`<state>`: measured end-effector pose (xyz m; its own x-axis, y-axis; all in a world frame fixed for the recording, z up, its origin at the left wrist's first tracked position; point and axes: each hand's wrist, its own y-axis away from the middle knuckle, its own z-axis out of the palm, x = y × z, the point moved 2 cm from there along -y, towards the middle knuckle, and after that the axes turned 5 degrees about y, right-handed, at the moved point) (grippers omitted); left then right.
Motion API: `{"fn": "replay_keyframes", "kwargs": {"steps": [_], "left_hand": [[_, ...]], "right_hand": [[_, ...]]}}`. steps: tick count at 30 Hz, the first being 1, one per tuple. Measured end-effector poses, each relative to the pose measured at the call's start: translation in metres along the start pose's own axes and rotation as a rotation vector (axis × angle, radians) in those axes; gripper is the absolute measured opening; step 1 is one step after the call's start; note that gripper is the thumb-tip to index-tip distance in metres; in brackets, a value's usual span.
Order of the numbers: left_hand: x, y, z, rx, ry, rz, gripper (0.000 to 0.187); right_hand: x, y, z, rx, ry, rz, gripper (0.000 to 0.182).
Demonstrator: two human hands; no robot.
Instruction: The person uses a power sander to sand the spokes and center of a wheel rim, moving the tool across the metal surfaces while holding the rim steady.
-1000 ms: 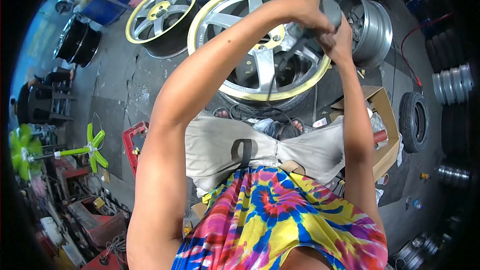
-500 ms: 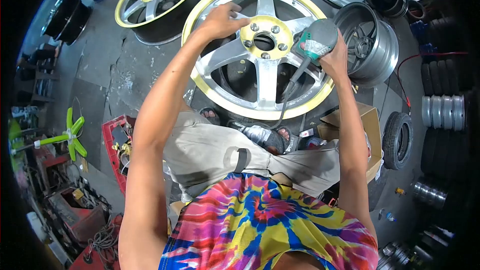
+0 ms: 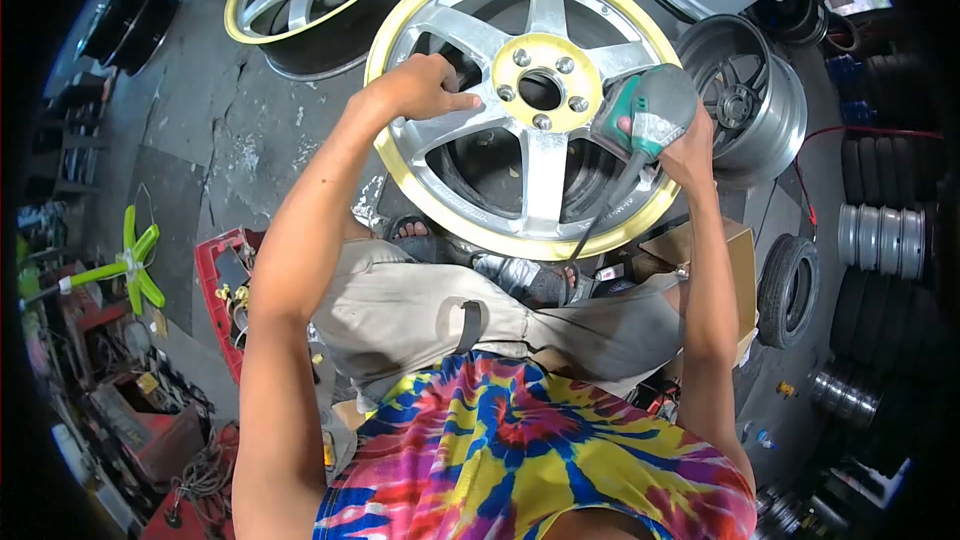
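A silver wheel rim with a yellow lip and yellow hub (image 3: 522,50) lies face up in front of my legs. My right hand (image 3: 688,145) is wrapped round a green and grey power sander (image 3: 655,105), which sits over the spokes at the right side of the rim. Its dark cord runs down across the rim. My left hand (image 3: 425,88) is at a left spoke with the thumb stretched towards the hub and the other fingers curled over the spoke. Nothing shows inside that hand.
A second yellow-edged rim (image 3: 300,5) lies at the upper left. A grey rim (image 3: 765,130) stands at the right, above a small tyre (image 3: 790,290). A cardboard box (image 3: 738,265) and a red crate (image 3: 213,290) flank my legs. A green fan (image 3: 135,260) is at far left.
My left hand has moved down from beside the hub to the left spoke. My right hand and the sander have shifted slightly right and down. The whole view has shifted a little.
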<state>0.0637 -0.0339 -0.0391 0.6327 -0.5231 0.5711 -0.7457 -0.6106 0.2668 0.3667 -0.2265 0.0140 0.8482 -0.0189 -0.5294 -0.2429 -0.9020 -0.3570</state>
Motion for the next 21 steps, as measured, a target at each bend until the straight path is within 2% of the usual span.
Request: {"fn": "replay_keyframes", "kwargs": {"steps": [7,12,15,17,19,21], "left_hand": [[0.001,0.006,-0.001,-0.064,-0.028,-0.052,0.059],[0.003,0.007,0.000,-0.111,-0.004,-0.071,0.055],[0.022,0.015,0.002,-0.064,-0.074,-0.089,0.052],[0.032,0.022,0.005,0.033,-0.189,-0.080,0.049],[0.043,0.030,0.002,-0.010,-0.198,-0.109,0.048],[0.046,0.034,0.002,0.035,-0.165,-0.104,0.047]], "right_hand": [[0.014,-0.011,0.000,0.113,0.047,-0.010,0.069],[0.004,-0.005,0.004,0.077,0.015,-0.095,0.067],[0.018,-0.014,0.008,0.171,0.080,0.024,0.063],[0.009,-0.008,0.008,0.141,0.027,0.011,0.063],[0.006,-0.006,0.009,0.092,-0.028,0.006,0.062],[0.003,-0.004,0.009,0.095,0.081,-0.103,0.064]]}}
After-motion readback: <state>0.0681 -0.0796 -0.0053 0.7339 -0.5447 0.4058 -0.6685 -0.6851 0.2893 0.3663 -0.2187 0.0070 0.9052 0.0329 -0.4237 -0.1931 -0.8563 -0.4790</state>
